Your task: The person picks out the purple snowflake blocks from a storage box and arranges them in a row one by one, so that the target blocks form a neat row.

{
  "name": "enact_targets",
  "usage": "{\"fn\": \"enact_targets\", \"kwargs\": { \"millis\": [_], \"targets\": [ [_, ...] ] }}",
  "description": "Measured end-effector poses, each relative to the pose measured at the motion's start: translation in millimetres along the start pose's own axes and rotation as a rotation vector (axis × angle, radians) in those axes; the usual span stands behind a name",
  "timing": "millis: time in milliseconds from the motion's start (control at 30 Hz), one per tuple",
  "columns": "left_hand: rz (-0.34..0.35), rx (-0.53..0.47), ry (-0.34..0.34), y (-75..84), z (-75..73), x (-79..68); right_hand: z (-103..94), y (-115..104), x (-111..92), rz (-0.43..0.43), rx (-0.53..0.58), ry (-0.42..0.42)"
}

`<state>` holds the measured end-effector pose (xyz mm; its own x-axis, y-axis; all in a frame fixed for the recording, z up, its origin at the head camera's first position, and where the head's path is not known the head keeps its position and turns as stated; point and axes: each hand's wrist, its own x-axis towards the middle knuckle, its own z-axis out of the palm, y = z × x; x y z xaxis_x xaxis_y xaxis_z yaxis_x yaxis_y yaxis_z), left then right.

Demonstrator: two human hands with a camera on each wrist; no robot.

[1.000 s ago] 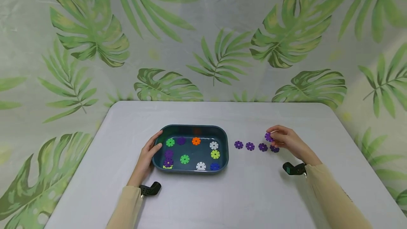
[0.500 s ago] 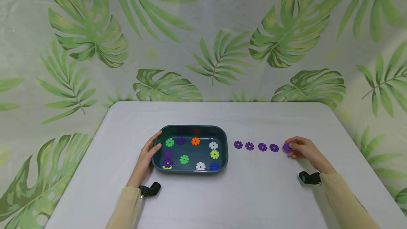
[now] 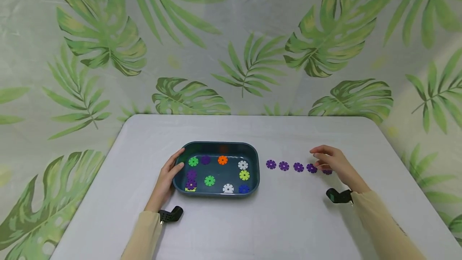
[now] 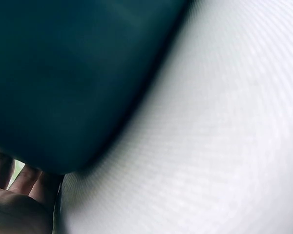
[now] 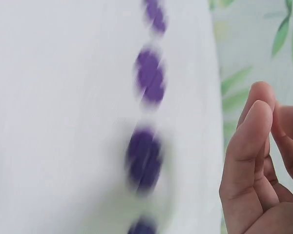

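My left hand (image 3: 168, 175) holds the dark teal tray (image 3: 216, 194) at its left end, thumb over the rim and fingers along the outside wall. In the left wrist view, fingers (image 4: 25, 179) show beside the tray's wall (image 4: 78, 87). My right hand (image 3: 333, 163) hovers over the right end of a row of purple notched discs (image 3: 284, 166), holding nothing. The rightmost purple disc (image 3: 327, 172) is partly hidden by that hand. In the right wrist view, the loosely bent fingers (image 5: 241, 156) are beside the blurred discs (image 5: 150, 77), with nothing between them.
Inside the tray lie loose discs: green (image 3: 209, 181), orange (image 3: 222, 160), white (image 3: 243, 165), yellow (image 3: 244, 175), blue (image 3: 244, 189) and several purple ones (image 3: 191, 174). The white table (image 3: 252, 228) ends at a leaf-patterned backdrop (image 3: 249, 63).
My right hand carried a purple disc to the right, set it down at the row's right end and let go. It has since lifted back leftward. The left hand stays on the tray.
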<state>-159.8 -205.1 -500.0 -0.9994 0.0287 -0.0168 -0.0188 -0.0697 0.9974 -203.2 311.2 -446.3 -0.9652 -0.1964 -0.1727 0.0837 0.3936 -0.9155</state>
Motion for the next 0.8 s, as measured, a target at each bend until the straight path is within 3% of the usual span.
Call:
{"fn": "enact_targets", "kwargs": {
  "millis": [133, 433, 800],
  "targets": [
    [0.000, -0.001, -0.001, -0.9, 0.5, 0.4, 30.7, -30.7, 11.5, -0.040, 0.104, -0.088],
    [0.003, -0.007, -0.005, -2.1, 0.3, 0.2, 119.4, -86.4, 42.1, -0.071, 0.214, -0.273],
    [0.002, -0.003, -0.001, -0.7, -0.8, 0.4, 207.3, -119.3, 72.7, -0.058, 0.210, -0.474]
  ]
}}
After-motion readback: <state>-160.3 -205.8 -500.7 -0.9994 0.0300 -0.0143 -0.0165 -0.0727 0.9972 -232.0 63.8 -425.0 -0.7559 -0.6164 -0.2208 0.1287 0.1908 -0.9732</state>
